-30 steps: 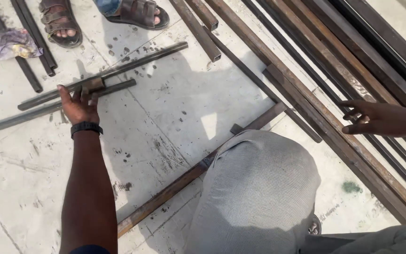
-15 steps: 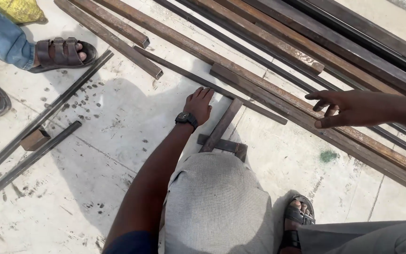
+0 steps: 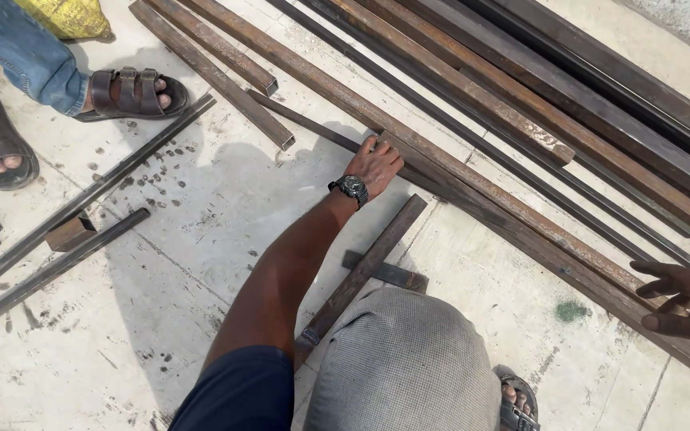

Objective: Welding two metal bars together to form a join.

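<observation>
A black round-faced wristwatch (image 3: pixel 351 188) sits on the left wrist. A dark navy short sleeve (image 3: pixel 237 391) covers the upper arm, grey checked trousers (image 3: pixel 405 363) the knee, a dark strapped sandal (image 3: pixel 517 407) the foot.

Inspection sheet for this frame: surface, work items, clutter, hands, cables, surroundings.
Surface: pale concrete floor, stained and speckled.
Work items: long rusty steel bar under the left hand; flat bar crossing a short piece by the knee.
Clutter: small angle offcut between two thin rods.
Hands: left hand on the bar, wristwatch; right hand spread over bars.
Cables: nothing seen.
Surroundings: another person's sandalled feet; yellow sack.
</observation>
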